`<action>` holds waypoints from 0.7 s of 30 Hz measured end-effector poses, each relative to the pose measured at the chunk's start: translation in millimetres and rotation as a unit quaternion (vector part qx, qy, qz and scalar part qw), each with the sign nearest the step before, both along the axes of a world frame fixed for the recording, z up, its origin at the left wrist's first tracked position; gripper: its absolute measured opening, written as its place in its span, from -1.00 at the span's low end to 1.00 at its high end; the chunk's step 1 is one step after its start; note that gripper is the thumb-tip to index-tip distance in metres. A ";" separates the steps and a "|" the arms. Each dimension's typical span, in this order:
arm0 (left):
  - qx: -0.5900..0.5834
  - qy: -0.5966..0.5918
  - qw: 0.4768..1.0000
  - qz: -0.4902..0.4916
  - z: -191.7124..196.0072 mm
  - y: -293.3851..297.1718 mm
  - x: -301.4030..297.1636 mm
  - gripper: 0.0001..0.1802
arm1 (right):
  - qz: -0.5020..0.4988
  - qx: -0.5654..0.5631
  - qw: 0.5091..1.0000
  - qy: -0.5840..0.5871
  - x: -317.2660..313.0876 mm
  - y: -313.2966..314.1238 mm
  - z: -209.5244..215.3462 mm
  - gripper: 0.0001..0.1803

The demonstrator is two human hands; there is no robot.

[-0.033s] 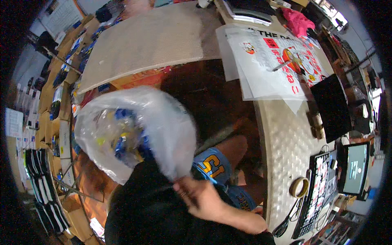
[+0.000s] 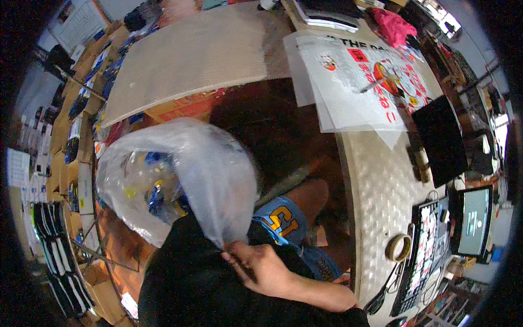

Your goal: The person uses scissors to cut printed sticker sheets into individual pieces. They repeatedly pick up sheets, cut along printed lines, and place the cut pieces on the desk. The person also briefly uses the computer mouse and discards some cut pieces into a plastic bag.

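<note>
A large clear plastic bag (image 2: 220,169) bulges in front of me, its mouth facing left and toward me. Blue and yellow items (image 2: 156,199) show inside, blurred; I cannot make out their kind. My right hand (image 2: 262,271) comes across my body from the lower right, fingers closed on the gathered edge of the bag. Black cloth (image 2: 182,256) of my clothing runs up to the bag's opening on the left. My left hand does not show; the cloth or the bag hides it.
A pale padded table (image 2: 190,60) spans the far side, and another runs down the right. Printed plastic sheets (image 2: 348,103) overhang its edge. A tape roll (image 2: 399,248), keyboard (image 2: 417,259) and monitor (image 2: 473,220) stand at right. Cardboard boxes (image 2: 81,141) line the left.
My right hand and the gathered edge of the bag have shifted slightly left. The whole view has moved a little too. My grip stays the same.
</note>
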State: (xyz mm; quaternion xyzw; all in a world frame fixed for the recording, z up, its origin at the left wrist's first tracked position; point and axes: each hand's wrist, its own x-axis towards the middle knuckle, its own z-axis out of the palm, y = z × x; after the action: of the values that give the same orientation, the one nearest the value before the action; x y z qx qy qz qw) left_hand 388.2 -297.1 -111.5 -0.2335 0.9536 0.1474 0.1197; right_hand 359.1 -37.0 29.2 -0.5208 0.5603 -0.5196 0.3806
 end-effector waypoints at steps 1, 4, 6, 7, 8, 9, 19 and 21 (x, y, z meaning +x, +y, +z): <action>-0.014 -0.020 0.999 0.039 1.8 -20.4 19.0 -0.28 | 0.031 0.031 0.999 -0.008 1.9 -1.0 2.7 -0.92; -0.024 -0.107 0.985 0.135 -14.4 -69.5 75.5 -0.27 | 0.013 -0.021 1.000 -0.010 7.3 -12.7 -3.1 -0.91; 0.003 -0.119 0.978 0.171 -32.2 -87.6 102.4 -0.26 | 0.047 -0.014 0.999 0.015 10.8 -21.3 -6.5 -0.90; 0.020 -0.115 0.977 0.178 -42.1 -95.6 107.3 -0.26 | 0.047 0.009 0.999 -0.024 10.8 -32.1 -10.4 -0.88; 0.041 -0.106 0.976 0.184 -53.6 -102.7 109.6 -0.25 | 0.045 0.034 0.997 -0.061 10.0 -45.8 -16.5 -0.85; 0.061 -0.096 0.976 0.188 -60.1 -108.0 110.5 -0.25 | 0.045 0.056 0.993 -0.095 6.6 -56.7 -20.6 -0.82; 0.263 0.047 0.945 0.188 -80.9 -136.1 91.8 -0.20 | -0.199 0.109 0.973 -0.047 -89.9 -13.4 -57.5 -0.75; 0.292 0.084 0.935 0.182 -68.7 -136.2 92.7 -0.20 | -0.119 0.093 0.989 -0.001 -78.8 -12.3 -50.5 -0.71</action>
State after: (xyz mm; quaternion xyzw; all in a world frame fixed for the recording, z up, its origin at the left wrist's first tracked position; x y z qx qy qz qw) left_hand 481.0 -433.4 -180.2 -0.3445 0.8163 0.4579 0.0732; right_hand 280.3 -49.3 -21.3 -0.4124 0.6636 -0.5076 0.3631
